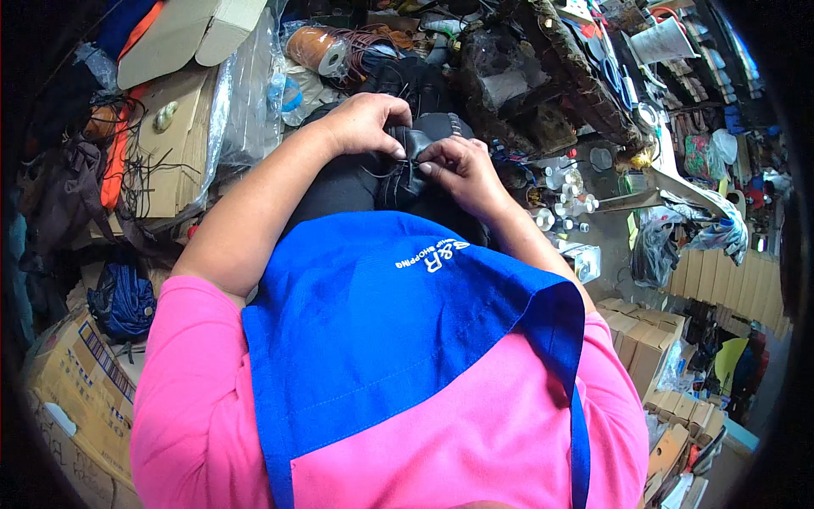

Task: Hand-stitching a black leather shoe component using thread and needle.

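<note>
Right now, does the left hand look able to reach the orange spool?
Probably yes: the orange spool lies just beyond the left hand, with no clear barrier between them, though that hand is at the black leather.

Cluttered workshop, thread spool [310, 51], bottles [579, 204], stacked boxes [644, 339]

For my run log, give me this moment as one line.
left hand: at black leathery piece | right hand: pinching same piece | beyond left hand: orange spool
</note>
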A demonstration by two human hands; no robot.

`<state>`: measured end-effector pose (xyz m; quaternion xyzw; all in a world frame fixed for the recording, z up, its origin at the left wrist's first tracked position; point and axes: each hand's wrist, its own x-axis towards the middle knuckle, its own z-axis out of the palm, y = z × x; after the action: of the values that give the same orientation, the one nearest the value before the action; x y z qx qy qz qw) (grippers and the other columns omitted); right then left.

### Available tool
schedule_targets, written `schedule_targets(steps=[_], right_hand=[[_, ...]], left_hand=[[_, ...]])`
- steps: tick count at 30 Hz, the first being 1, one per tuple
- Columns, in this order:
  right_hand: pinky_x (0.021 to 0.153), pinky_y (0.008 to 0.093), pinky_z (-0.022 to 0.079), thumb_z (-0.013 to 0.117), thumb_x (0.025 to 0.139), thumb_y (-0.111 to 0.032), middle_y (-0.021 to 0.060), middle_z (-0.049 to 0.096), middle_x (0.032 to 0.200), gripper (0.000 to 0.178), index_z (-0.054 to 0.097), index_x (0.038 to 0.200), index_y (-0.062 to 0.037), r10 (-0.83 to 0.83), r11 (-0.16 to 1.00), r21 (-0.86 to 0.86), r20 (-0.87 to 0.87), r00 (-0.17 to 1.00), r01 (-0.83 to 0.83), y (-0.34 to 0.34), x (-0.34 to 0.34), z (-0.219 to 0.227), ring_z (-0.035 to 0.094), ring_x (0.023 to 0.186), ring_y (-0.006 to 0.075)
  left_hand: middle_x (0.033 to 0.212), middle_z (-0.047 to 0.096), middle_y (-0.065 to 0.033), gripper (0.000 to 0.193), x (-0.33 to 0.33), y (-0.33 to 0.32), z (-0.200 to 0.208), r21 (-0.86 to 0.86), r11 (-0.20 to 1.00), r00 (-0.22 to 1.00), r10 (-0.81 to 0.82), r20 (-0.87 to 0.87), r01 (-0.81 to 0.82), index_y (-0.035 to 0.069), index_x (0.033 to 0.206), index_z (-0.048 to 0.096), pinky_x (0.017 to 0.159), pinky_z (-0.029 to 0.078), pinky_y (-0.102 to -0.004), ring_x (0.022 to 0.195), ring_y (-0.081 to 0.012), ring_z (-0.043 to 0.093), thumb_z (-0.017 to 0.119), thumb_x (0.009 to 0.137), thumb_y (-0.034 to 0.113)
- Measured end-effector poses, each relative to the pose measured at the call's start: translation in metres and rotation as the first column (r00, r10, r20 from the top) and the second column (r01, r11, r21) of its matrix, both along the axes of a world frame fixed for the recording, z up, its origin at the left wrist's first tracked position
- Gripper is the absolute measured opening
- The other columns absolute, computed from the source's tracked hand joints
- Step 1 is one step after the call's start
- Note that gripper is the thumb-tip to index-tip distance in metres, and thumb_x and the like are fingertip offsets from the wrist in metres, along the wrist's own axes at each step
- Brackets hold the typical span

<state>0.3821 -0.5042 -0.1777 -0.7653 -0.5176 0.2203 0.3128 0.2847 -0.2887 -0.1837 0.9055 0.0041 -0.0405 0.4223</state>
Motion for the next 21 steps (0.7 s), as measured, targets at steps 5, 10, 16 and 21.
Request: schedule_targets(steps=[5, 10, 16, 21], right_hand=[[0.074, 0.0320, 0.039, 0.074, 0.076, -0.014, 0.0011, 0.061, 0.076, 0.013, 0.069, 0.088, -0.0123, -0.015, 0.977, 0.212, 0.235, 0.972, -0.036, -0.012, -0.008, 0.007, 0.055, 0.074, 0.0186], [0.080, 0.0331, 0.037, 0.073, 0.076, -0.014, -0.0002, 0.060, 0.078, 0.016, 0.070, 0.092, -0.0147, 0.002, 0.983, 0.179, 0.237, 0.971, -0.046, -0.015, -0.008, 0.009, 0.055, 0.078, 0.0193], [0.085, 0.0351, 0.034, 0.073, 0.076, -0.014, -0.0005, 0.060, 0.079, 0.018, 0.070, 0.094, -0.0166, -0.035, 0.984, 0.177, 0.293, 0.956, -0.018, -0.016, -0.014, 0.014, 0.055, 0.079, 0.0190], [0.082, 0.0340, 0.036, 0.072, 0.077, -0.013, -0.0004, 0.059, 0.079, 0.018, 0.071, 0.094, -0.0184, -0.004, 0.986, 0.155, 0.407, 0.914, -0.065, -0.016, -0.014, 0.015, 0.056, 0.080, 0.0201]], left_hand=[[0.104, 0.055, -0.0127, 0.027, -0.028, -0.001, 0.006, 0.044, 0.994, 0.968, 0.086, 0.235, -0.099, 0.005, 0.107, 0.062, 0.092, 0.044, -0.0355, 0.102, -0.0282, 0.055, 0.060, 0.081, 0.009], [0.103, 0.052, -0.0118, 0.041, -0.067, -0.016, 0.014, 0.058, 0.954, 0.920, 0.265, 0.289, -0.293, 0.007, 0.118, 0.061, 0.079, 0.048, -0.0324, 0.089, -0.0246, 0.058, 0.049, 0.082, -0.009], [0.072, 0.059, -0.0065, 0.014, -0.071, -0.027, 0.014, 0.104, 0.949, 0.868, 0.222, 0.444, -0.296, 0.008, 0.083, 0.070, 0.071, 0.046, -0.0328, 0.074, -0.0223, 0.059, 0.071, 0.071, 0.002], [0.070, 0.052, -0.0043, 0.018, -0.068, -0.030, 0.009, 0.076, 0.944, 0.865, 0.259, 0.429, -0.320, 0.013, 0.082, 0.073, 0.068, 0.042, -0.0340, 0.072, -0.0211, 0.052, 0.075, 0.066, 0.005]])
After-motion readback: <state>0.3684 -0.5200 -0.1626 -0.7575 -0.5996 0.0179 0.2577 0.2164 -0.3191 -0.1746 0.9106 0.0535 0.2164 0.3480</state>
